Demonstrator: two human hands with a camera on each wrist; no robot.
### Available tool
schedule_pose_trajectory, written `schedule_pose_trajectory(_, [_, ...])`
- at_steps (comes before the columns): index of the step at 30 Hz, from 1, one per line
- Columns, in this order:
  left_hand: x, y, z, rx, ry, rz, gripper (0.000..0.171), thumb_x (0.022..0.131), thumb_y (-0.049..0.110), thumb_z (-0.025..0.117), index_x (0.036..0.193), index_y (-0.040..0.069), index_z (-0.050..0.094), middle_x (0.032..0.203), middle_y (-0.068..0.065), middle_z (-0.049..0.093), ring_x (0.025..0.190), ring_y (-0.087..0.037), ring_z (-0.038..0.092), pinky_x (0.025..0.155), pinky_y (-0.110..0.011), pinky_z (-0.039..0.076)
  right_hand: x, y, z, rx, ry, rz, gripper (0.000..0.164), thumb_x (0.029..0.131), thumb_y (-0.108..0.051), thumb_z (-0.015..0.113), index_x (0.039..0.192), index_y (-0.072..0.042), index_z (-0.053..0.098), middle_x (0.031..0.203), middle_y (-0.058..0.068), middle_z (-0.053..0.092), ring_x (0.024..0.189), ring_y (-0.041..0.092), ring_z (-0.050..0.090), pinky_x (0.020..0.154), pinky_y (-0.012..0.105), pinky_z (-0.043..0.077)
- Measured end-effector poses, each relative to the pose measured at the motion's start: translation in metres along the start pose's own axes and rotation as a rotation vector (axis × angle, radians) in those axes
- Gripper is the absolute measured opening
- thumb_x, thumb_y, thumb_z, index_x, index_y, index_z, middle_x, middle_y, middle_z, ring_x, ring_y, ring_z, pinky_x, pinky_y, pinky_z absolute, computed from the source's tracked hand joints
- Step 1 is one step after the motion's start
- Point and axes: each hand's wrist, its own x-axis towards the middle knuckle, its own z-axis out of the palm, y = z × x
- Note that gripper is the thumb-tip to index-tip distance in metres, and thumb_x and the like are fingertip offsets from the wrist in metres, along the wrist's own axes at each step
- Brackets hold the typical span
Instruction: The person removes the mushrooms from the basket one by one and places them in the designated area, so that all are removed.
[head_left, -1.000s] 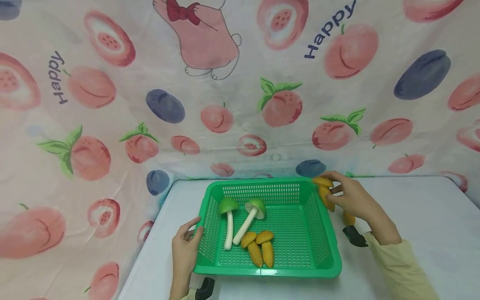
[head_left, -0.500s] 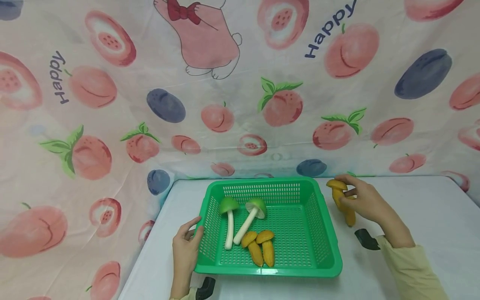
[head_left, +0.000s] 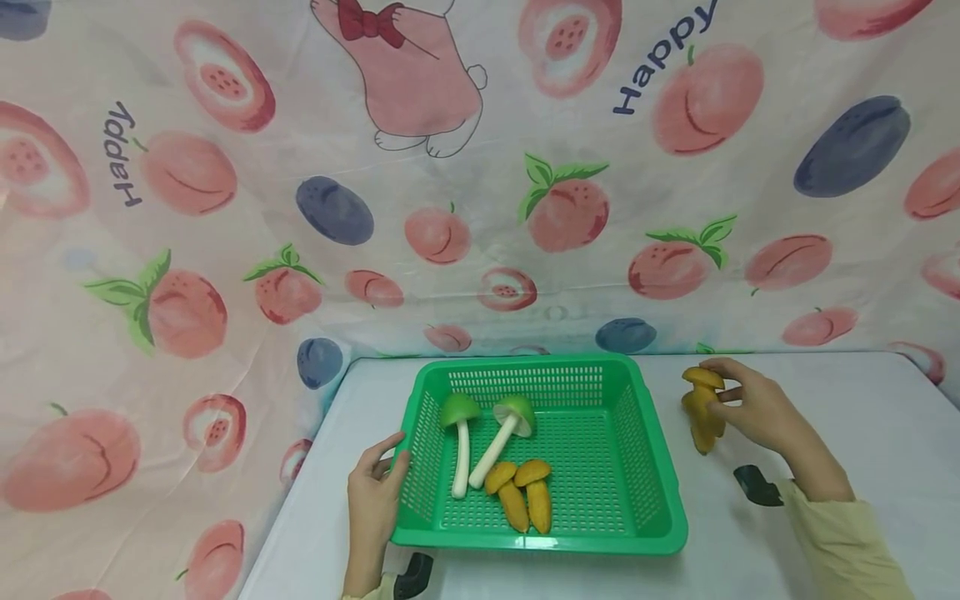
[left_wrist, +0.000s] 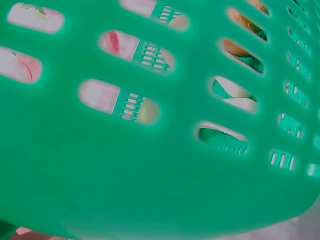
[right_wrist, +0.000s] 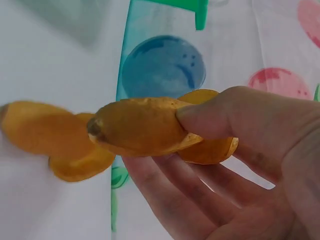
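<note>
Off it goes: the held mushroom [right_wrist: 140, 127], orange-brown, has swung from the far right corner of the green basket [head_left: 540, 542] out past the right rim, and now hangs close by the loose mushroom [head_left: 702, 437] near the table's far edge. Touching or just overlapping in view? Cannot tell. The right hand [head_left: 759, 408] has it firmly, thumb on one side, fingertips on the other, clamped around the stem. That makes two orange-brown ones outside the basket, judging by the layout, while a brown pair [head_left: 538, 500] lies toward the near edge inside, with two green-capped mushrooms [head_left: 514, 417] along the left. Over there the left hand [head_left: 373, 492] is unmoved, thumb and fingers apart, tips against the basket's left rim. All of this on the white table [head_left: 862, 442], and behind its far edge, the fruit-print cloth [head_left: 442, 287] carries the only writing: "Happy" at upper right, slanting upward, and "Happy" again on the left, turned on its side. No brand or label shows anywhere.
</note>
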Motion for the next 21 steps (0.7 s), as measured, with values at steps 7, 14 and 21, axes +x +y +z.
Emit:
schedule_pose_trajectory(7, [0.000,0.001,-0.001,-0.009,-0.003,-0.009,0.030,0.096,0.011,0.066,0.125,0.006,0.068,0.124,-0.015,0.060,0.096,-0.024,0.070,0.068,-0.024,0.056,-0.004,0.010,-0.005,-0.023,0.000,0.013,0.053,0.088,-0.002,0.066,0.135,0.008,0.045,0.130,0.036,0.051,0.102,0.052,0.061,0.071,0.047,0.056])
schedule_pose_trajectory(14, [0.001,0.002,-0.001,-0.013,-0.004,-0.033,0.030,0.096,0.012,0.066,0.125,0.007,0.068,0.123,-0.015,0.060,0.093,-0.022,0.071,0.065,-0.023,0.056,-0.004,0.022,-0.006,-0.031,0.000,0.031,0.053,0.088,-0.004,0.064,0.136,0.007,0.044,0.132,0.037,0.049,0.103,0.053,0.061,0.072,0.048,0.056])
schedule_pose_trajectory(21, [0.002,0.001,-0.001,-0.018,-0.006,-0.036,0.029,0.095,0.012,0.067,0.125,0.008,0.068,0.125,-0.014,0.060,0.097,-0.027,0.070,0.067,-0.023,0.055,-0.006,0.032,-0.007,-0.042,0.007,0.064,0.054,0.086,-0.001,0.067,0.133,0.011,0.044,0.128,0.040,0.049,0.100,0.054,0.060,0.070,0.048,0.056])
